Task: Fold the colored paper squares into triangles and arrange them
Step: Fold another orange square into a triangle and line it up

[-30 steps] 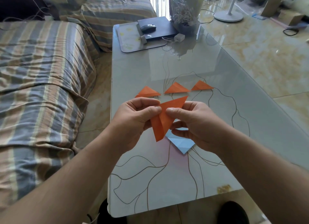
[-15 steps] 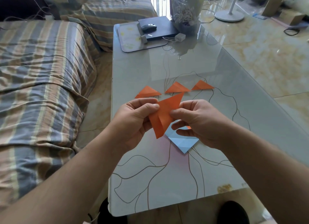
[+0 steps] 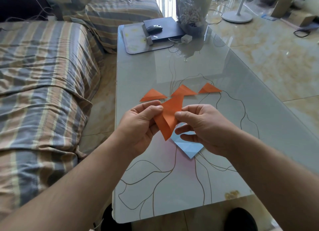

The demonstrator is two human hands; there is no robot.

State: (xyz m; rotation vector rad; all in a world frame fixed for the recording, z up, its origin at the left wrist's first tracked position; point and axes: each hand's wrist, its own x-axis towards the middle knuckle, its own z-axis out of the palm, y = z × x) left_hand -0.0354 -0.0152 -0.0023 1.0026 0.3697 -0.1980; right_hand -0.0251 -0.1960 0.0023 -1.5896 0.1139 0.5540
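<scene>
Glossy pale glass table (image 3: 155, 72), patterned with thin brown branching lines, ran away from the wearer between a striped sofa (image 3: 43, 75) on the left and a marbled tile floor (image 3: 276, 61) on the right.

From the head camera, four orange pieces could be counted. Three were finished orange triangles lying flat in a row across the middle of the table: a left triangle (image 3: 152, 95), a middle triangle (image 3: 185, 91) and a right triangle (image 3: 209, 89), each set apart from its neighbour by a small gap. The fourth was a partly folded orange paper (image 3: 168, 117), held in the air above the table between both hands. The left hand (image 3: 139, 125) pinched its left edge between thumb and curled fingers; the right hand (image 3: 200, 125) pinched its right edge with the thumb on top and the fingers curled beneath. Its upper tip overlapped the middle triangle in the view, and its lower point hung toward the wearer.

One light blue paper (image 3: 189, 147) lay flat on the table under the right hand, one corner pointing toward the near edge.

At the far end sat one mouse pad (image 3: 134, 42), one dark laptop (image 3: 165, 28) with one mouse (image 3: 154, 28) on it, one white charger (image 3: 186, 38) and one clear plastic bag (image 3: 189, 10). Bare glass stretched between that clutter and the row of triangles, and another bare stretch ran from the blue paper to the rounded near edge. One white fan base (image 3: 237, 17) stood on the floor beyond.
</scene>
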